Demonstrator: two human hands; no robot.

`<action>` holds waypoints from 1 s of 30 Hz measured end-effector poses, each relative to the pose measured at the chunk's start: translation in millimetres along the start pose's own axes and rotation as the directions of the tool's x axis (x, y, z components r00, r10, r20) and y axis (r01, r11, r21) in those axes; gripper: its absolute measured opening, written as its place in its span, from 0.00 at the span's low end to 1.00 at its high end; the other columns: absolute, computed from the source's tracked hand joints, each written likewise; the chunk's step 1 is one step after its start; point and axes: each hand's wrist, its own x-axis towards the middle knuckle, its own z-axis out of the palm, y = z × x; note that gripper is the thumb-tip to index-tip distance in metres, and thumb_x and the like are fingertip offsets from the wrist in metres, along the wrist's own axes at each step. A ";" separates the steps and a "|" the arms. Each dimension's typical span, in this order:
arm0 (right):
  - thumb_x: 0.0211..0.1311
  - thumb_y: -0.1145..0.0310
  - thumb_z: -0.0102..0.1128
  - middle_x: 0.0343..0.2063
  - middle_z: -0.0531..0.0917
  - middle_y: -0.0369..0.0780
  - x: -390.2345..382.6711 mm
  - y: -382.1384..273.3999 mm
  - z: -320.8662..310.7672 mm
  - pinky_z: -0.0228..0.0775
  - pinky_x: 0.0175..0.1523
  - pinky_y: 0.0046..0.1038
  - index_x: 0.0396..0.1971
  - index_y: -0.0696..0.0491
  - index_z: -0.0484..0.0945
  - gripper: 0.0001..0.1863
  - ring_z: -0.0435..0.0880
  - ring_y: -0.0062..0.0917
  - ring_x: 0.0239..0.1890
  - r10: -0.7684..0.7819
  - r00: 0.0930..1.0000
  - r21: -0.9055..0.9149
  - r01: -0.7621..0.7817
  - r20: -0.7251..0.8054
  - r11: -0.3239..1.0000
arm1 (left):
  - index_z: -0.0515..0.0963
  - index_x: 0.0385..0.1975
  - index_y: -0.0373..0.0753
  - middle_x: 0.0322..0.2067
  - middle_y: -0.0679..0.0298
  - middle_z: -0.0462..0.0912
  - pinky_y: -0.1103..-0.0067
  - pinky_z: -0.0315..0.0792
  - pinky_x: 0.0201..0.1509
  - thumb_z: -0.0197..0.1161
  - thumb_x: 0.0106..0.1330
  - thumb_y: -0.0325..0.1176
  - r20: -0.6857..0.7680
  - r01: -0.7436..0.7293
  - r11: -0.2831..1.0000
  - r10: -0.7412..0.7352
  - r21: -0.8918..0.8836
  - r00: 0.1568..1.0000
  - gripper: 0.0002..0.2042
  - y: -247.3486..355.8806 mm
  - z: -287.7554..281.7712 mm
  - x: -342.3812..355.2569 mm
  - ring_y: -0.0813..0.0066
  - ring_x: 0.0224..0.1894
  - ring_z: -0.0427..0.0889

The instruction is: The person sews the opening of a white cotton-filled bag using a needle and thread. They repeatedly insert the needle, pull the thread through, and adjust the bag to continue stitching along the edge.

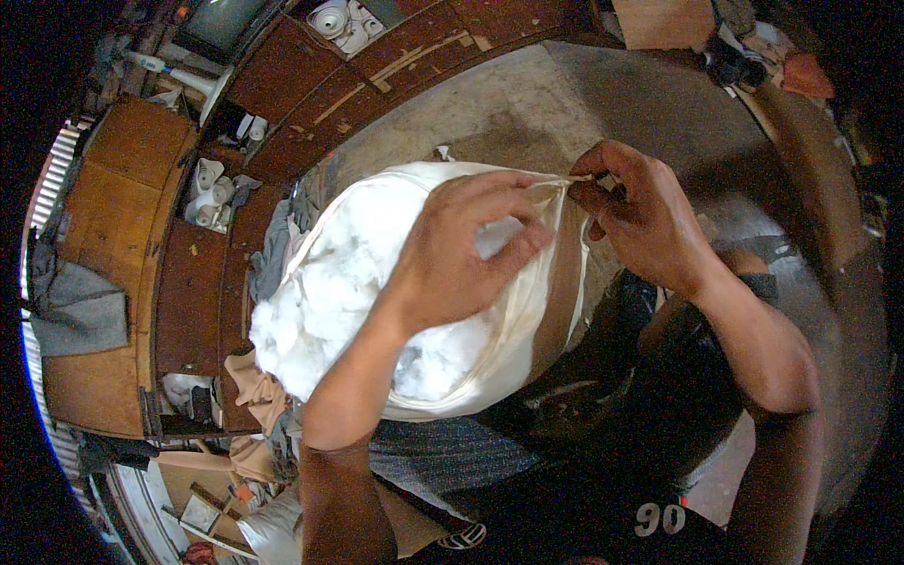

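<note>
A large white fabric cushion cover (541,330) lies over my lap with its mouth spread wide. Fluffy white stuffing (330,273) fills it and bulges out at the left side. My right hand (640,207) pinches the corner of the cover's edge between thumb and fingers, pulling the cloth taut. Above the stuffing, my left hand (466,250) is curved near that same edge. A gap shows between its thumb and fingers, and I see nothing gripped in it.
Wooden cabinets (301,89) with drawers line the far and left sides. Grey cloth (80,306) hangs at the left, and crumpled tan cloth (259,395) lies beside the cushion. Bare concrete floor (424,118) stretches beyond. A cardboard box (664,21) stands at the far right.
</note>
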 end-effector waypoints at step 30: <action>0.72 0.74 0.60 0.38 0.83 0.39 2.5 4.0 -5.4 0.77 0.33 0.24 0.45 0.61 0.78 0.08 0.81 0.19 0.31 0.019 1.000 0.024 -0.019 -0.015 1.000 | 0.85 0.45 0.36 0.43 0.53 0.88 0.65 0.77 0.52 0.64 0.69 0.30 -0.228 0.169 0.961 -0.117 0.219 0.966 0.10 -5.5 8.7 -1.5 0.53 0.47 0.84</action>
